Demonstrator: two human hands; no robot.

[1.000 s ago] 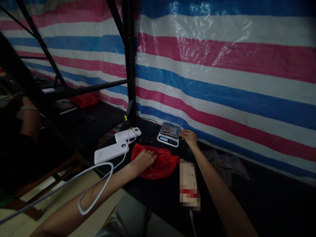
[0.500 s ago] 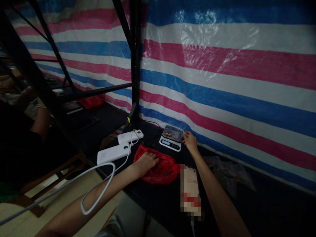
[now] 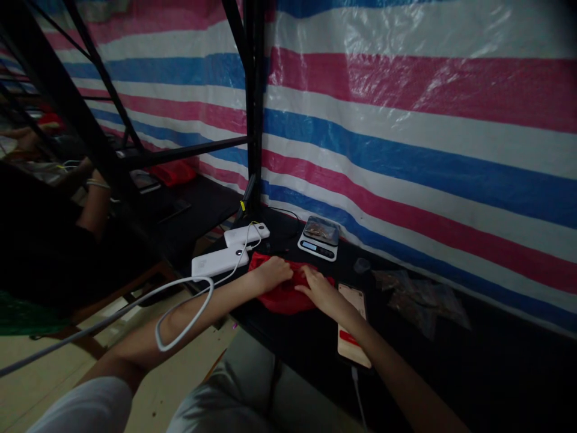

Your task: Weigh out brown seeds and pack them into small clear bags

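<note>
A red plastic bag (image 3: pixel 286 300) lies on the black table in front of me. My left hand (image 3: pixel 276 272) is closed on the bag's left rim. Over its right side is my right hand (image 3: pixel 319 291), with thumb and fingers apart at the bag's opening. Behind the bag, a white digital scale (image 3: pixel 318 246) with a lit display carries a clear bag of small brown items (image 3: pixel 321 230). To the right of the scale sits a small clear round object (image 3: pixel 361 265).
Two white power banks (image 3: pixel 220 262) with cables lie left. A phone (image 3: pixel 354 343) lies under my right forearm. Several clear bags of brown items (image 3: pixel 421 300) are on the right. A black metal frame (image 3: pixel 255 108) stands behind. Another person's arm (image 3: pixel 97 201) is far left.
My right hand has moved from the scale's right edge to the red bag's opening. The view has shifted slightly. My left hand remains at the bag.
</note>
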